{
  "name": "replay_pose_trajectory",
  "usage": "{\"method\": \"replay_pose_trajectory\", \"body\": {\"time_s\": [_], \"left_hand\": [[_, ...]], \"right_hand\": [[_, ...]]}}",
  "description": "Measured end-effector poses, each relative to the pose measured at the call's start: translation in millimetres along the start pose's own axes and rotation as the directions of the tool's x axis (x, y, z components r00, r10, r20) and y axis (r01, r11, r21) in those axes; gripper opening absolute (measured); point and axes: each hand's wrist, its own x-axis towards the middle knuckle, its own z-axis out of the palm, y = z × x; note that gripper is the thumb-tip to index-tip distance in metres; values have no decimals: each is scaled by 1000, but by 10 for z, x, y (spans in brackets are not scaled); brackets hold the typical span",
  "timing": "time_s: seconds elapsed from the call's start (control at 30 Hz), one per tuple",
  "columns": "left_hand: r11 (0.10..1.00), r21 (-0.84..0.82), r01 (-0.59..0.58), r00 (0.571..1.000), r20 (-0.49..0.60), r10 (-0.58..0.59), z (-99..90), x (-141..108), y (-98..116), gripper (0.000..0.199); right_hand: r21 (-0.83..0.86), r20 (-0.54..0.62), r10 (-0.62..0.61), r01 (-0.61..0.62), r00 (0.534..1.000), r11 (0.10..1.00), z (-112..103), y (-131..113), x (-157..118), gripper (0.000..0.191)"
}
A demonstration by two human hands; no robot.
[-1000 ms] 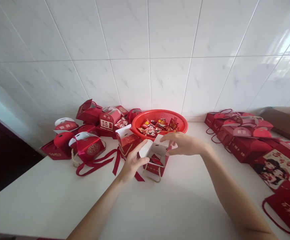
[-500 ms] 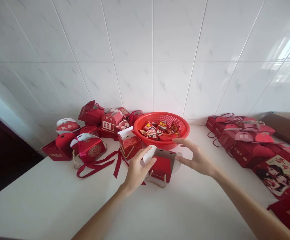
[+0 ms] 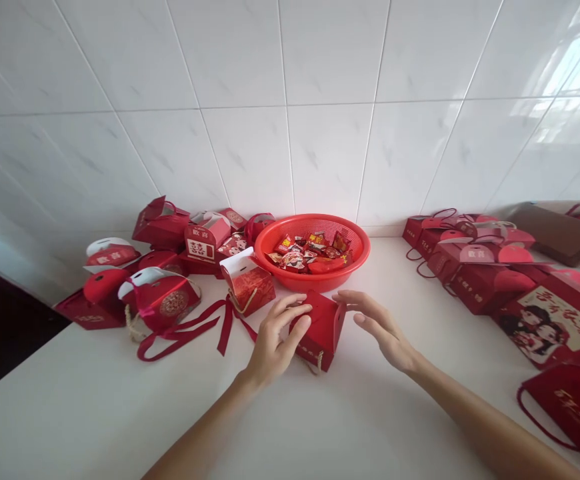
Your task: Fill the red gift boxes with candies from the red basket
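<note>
A small red box (image 3: 320, 327) with a rope handle sits on the white counter, its top panels folded inward. My left hand (image 3: 277, 337) lies against the box's left side and top, fingers bent and apart. On the other side, my right hand (image 3: 383, 330) has its fingers apart, the fingertips at the box's upper right edge. Neither hand is wrapped round anything. Just behind the box stands a red plastic basket (image 3: 313, 283) holding wrapped sweets (image 3: 295, 259). Left of the basket is another red box (image 3: 250, 287) with a white flap raised.
Several red boxes (image 3: 170, 300) with ribbons and rope handles crowd the left side. More red boxes (image 3: 480, 283) line the right, with a red bag (image 3: 565, 407) nearer. A brown box (image 3: 545, 233) lies at the back right; a tiled wall (image 3: 325, 153) rises behind.
The box between my hands has gone from open, with white flaps spread, to having its red panels folded over the top. The view has shifted slightly right.
</note>
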Motion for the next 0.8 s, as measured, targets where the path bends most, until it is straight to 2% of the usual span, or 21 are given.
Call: {"method": "replay_pose_trajectory", "body": {"time_s": [0.13, 0.37, 0.5, 0.6, 0.7, 0.8], "left_hand": [[997, -61, 46, 997, 60, -42, 53, -25, 18, 24], [979, -157, 129, 981, 166, -102, 65, -58, 59, 27], [965, -178, 191, 980, 89, -177, 13, -23, 64, 31], [964, -131, 232, 973, 39, -228, -88, 29, 71, 28], [970, -20, 242, 954, 184, -234, -194, 75, 90, 39], [959, 71, 273, 901, 331, -281, -224, 86, 97, 43]], "right_hand": [[8, -59, 91, -90, 994, 996, 67, 99, 2, 42], [90, 43, 287, -290, 957, 953, 123, 168, -2, 56], [113, 34, 312, -314, 950, 943, 111, 166, -3, 60], [117, 17, 323, -323, 946, 939, 110, 178, -4, 61], [111, 11, 311, -310, 950, 944, 103, 174, -4, 61], [106, 10, 284, -284, 959, 953, 82, 163, 4, 62]]}}
